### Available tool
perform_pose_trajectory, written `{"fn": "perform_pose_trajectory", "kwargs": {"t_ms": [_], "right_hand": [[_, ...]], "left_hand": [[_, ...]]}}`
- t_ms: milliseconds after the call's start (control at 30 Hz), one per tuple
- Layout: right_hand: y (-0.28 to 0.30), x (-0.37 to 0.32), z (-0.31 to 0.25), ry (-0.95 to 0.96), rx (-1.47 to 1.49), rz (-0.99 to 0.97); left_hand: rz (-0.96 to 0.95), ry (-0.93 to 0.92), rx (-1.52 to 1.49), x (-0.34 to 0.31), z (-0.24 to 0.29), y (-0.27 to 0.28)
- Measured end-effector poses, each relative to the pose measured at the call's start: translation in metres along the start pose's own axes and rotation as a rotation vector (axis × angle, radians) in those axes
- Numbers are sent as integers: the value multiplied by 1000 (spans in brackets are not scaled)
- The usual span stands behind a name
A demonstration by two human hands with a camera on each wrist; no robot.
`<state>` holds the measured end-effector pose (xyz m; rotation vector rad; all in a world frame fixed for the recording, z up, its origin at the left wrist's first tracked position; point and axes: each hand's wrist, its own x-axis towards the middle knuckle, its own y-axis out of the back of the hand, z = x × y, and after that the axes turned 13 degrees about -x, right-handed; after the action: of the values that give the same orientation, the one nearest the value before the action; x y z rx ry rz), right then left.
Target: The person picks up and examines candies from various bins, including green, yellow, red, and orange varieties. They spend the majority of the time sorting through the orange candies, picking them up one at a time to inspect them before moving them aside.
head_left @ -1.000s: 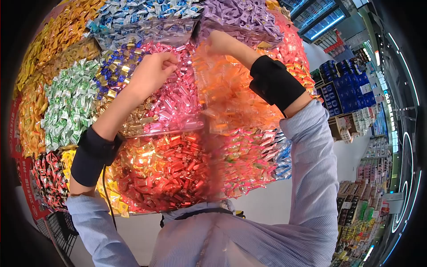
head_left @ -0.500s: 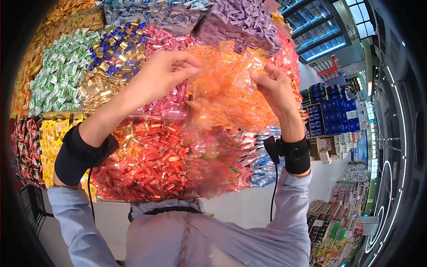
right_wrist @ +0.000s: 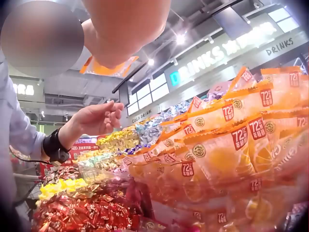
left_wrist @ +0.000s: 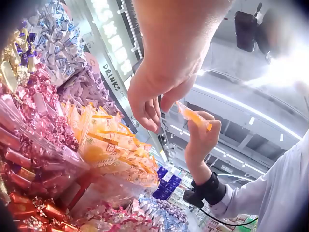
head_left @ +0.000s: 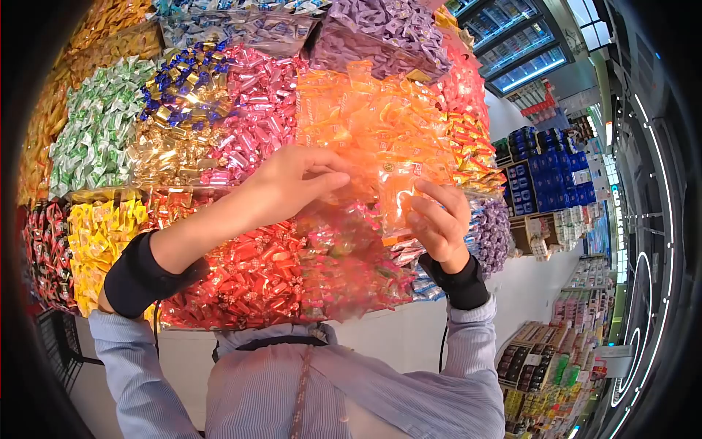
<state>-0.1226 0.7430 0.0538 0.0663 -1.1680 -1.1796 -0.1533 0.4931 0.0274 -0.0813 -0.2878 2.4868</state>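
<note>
In the head view my right hand [head_left: 444,219] pinches a clear-and-orange packet [head_left: 396,199] between thumb and fingers, above the near part of the orange candy heap [head_left: 351,110]. To its left, my left hand [head_left: 296,179] hovers with fingers loosely bent and nothing visible in them. The left wrist view has my left hand [left_wrist: 161,89] in front and the packet [left_wrist: 197,119] in my right hand [left_wrist: 200,145] beyond; whether they touch there is unclear. In the right wrist view the packet [right_wrist: 108,68] shows under my right hand [right_wrist: 123,29], apart from my empty left hand [right_wrist: 96,119].
Around the orange heap lie pink [head_left: 256,110], purple [head_left: 395,33], red [head_left: 256,274] and green-and-white candies [head_left: 102,132]. Clear dividers separate sections. Shelves with blue packs [head_left: 556,175] stand at the right, and a black wire basket or cart [head_left: 60,344] at the lower left.
My right hand has come back from the far side of the orange heap with a packet and lowered toward my body. My left hand has shifted right and lower in the head view.
</note>
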Motion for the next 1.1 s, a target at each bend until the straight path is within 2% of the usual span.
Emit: {"fn": "perform_pose_trajectory", "kwargs": {"t_ms": [133,233,267,367,400,500,533,633,700,767,833,900,1000,1100], "right_hand": [[-2,-1,-6,-29,64,-14],[-7,0,-22,16,139,15],[-10,-9,-26,62,123,-11],[-10,-11,-29,54,76,-91],[-9,-12,-30,51,60,-118],[-3,-8,-37,-446,429,-179],[1,4,-38,-496,563,-209],[-1,11,-47,-499,628,-386],[-2,13,-46,-582,611,-352],[3,7,-41,-668,536,-372],[0,-8,-28,-773,338,-267],[-10,-27,-12,-1007,274,-159],[-20,-32,2,-1099,275,-55],[-23,-33,3,-1048,274,-104]], "left_hand": [[-15,-2,1,-2,9,-10],[-122,-3,-156,-16,3,-21],[-90,39,-204,-21,-2,-25],[23,-35,-47,-34,-18,-28],[64,22,-85,-39,-15,-30],[52,-276,372,-45,-19,-29],[48,-322,412,-45,-21,-30],[45,-447,504,-43,-27,-36],[63,-524,533,-38,-30,-36],[81,-498,557,-29,-25,-27],[97,-535,642,-14,-21,-15],[112,-635,788,7,-27,-2],[42,-636,1045,41,-38,3],[-44,-578,1208,62,-46,5]]}}
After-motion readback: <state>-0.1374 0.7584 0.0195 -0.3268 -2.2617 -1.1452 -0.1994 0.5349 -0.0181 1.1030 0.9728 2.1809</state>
